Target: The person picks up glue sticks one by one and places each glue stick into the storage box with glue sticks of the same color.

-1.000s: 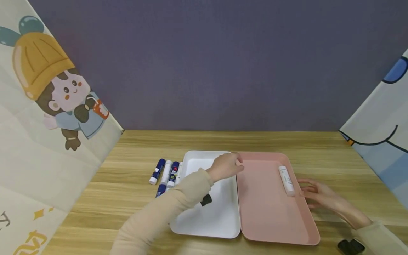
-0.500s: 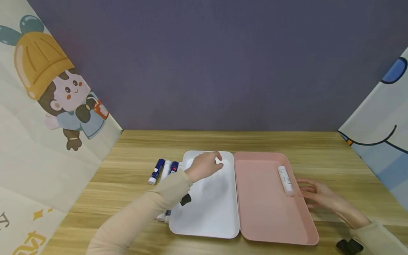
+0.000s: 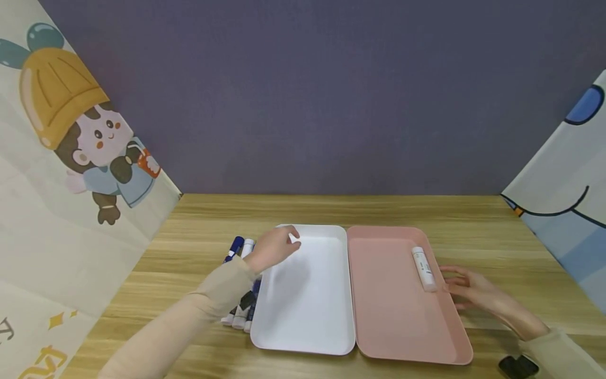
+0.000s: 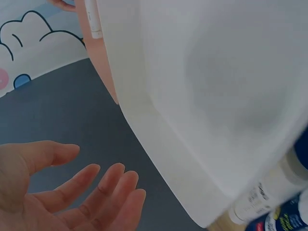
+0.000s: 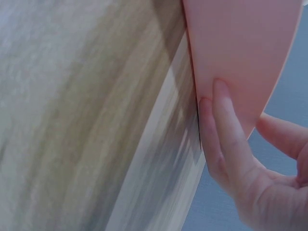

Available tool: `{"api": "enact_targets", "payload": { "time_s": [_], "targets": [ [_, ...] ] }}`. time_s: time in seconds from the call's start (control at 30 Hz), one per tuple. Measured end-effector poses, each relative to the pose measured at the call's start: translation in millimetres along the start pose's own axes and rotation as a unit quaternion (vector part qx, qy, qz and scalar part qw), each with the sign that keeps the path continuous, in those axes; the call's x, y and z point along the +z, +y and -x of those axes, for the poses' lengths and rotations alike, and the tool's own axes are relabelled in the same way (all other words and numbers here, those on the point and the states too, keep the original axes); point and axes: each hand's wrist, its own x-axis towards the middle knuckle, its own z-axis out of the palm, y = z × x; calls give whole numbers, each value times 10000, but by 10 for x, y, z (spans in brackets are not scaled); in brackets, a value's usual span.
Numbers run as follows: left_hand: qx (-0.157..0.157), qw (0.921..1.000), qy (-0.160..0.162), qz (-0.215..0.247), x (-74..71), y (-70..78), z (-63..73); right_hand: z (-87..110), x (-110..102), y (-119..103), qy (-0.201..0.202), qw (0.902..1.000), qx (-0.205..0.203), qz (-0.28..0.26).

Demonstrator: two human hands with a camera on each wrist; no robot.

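My left hand (image 3: 274, 248) hovers over the far left corner of the white tray (image 3: 312, 295), fingers loosely bent and nothing between them. In the left wrist view its thumb and fingers (image 4: 115, 187) stand apart, beside the tray's white wall. My right hand (image 3: 478, 292) touches the right side of the pink tray (image 3: 393, 326). Seen from the right wrist, two nearly straight fingers (image 5: 228, 118) lie against that tray's outer wall, with the thumb tip at its rim. Inside the pink tray, along its right wall, lies a white capped tube (image 3: 424, 269) like a glue stick.
Several navy and white capped tubes (image 3: 240, 316) lie left of the white tray, partly hidden by my left sleeve (image 3: 189, 310). Both trays stand side by side on the wooden table (image 3: 388, 210). A dark blue panel (image 3: 331, 105) rises behind the table.
My left hand has moved left, from the boundary between the trays to the white tray's far left corner. My right hand and the white tube in the pink tray have stayed in place.
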Motion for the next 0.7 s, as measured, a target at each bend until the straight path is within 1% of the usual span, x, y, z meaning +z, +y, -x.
{"api": "enact_targets", "payload": {
  "time_s": [0.2,0.4,0.47,0.7],
  "targets": [
    [-208,9995,171,140,-60,-149,70,-7,-15,21,40,10000,21,-35],
    [-366,9984,317,289,-118,-316,140,-6,-25,24,-43,10000,-34,-68],
    [-376,9981,385,307,-127,-375,156,-5,-24,17,-38,10000,13,-71],
    [-200,9959,722,515,-118,-649,188,-7,-23,4,-16,10000,57,9]
  ]
}}
